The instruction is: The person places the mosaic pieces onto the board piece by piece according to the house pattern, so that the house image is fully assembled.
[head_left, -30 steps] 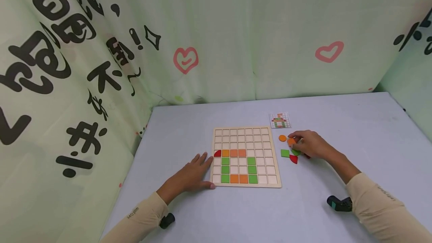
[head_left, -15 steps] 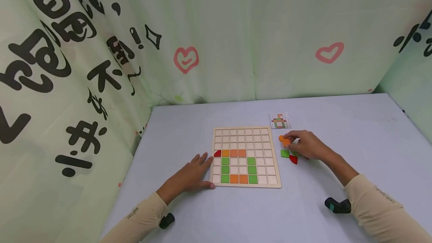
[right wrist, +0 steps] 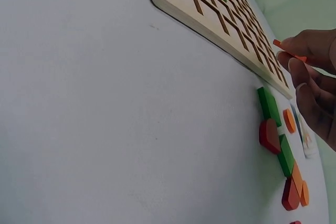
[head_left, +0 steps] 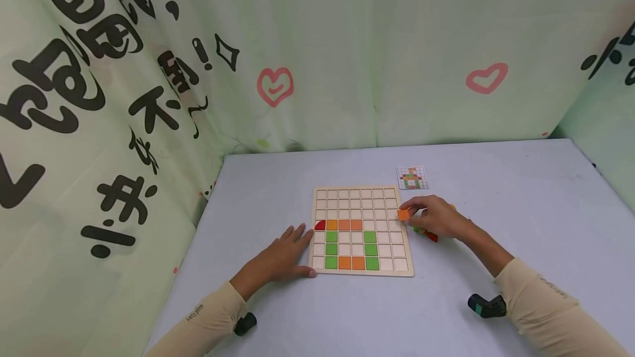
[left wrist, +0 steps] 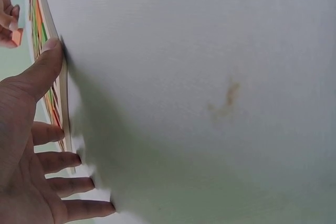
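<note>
An orange square tile (head_left: pixel 403 215) is pinched between the thumb and fingers of my right hand (head_left: pixel 436 218), over the right edge of the wooden grid board (head_left: pixel 409 263). The right wrist view shows that tile (right wrist: pixel 277 43) edge-on. My left hand (head_left: pixel 283 255) lies spread at the board's left side, its thumb near the front left corner. In the left wrist view, the thumb (left wrist: pixel 50 59) touches the board's edge. Green, orange and salmon tiles plus one red quarter-round tile (head_left: pixel 319 225) sit in the board's cells.
Loose pieces lie right of the board, partly hidden by my right hand in the head view: green tiles (right wrist: pixel 269 106), red pieces (right wrist: pixel 270 136) and orange discs (right wrist: pixel 289 121) among them. A small pattern card (head_left: pixel 412 177) lies behind them. A curtain (head_left: pixel 377 70) hangs behind the table.
My right hand has moved left from the loose pieces to the board's right edge, bringing the orange square tile along. My left hand has stayed in place.
</note>
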{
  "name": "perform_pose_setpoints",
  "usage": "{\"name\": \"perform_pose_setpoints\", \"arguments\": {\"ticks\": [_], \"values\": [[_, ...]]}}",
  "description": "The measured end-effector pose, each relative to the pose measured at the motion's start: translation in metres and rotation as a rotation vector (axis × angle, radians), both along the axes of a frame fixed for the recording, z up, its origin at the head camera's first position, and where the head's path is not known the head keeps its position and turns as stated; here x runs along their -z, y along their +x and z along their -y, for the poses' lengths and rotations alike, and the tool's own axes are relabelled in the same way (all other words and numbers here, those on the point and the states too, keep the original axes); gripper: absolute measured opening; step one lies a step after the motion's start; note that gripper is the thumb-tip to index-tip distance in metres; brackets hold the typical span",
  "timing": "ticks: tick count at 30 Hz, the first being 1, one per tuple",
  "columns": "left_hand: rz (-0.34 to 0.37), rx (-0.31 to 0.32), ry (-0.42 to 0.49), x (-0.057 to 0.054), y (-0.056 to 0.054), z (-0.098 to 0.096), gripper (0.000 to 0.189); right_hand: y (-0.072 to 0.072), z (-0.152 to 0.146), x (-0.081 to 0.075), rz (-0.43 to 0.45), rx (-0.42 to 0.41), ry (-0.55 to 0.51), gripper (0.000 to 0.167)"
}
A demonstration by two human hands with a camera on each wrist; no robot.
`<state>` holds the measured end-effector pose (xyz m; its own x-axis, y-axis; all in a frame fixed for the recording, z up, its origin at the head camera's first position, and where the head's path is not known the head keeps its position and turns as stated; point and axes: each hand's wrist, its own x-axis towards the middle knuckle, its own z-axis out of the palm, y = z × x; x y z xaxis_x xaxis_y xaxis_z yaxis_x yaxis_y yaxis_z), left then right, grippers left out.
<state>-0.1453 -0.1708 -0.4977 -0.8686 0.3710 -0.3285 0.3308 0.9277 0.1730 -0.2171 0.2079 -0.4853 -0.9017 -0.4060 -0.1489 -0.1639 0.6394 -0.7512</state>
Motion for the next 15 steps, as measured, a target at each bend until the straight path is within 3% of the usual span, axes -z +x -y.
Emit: {"name": "perform_pose_setpoints", "arguments": {"ticks": [15], "values": [[-0.006, 0.000, 0.005, 0.001, 0.000, 0.000, 0.098, -0.001, 0.028, 0.008, -0.017, -0.041, -0.073, 0.027]]}}
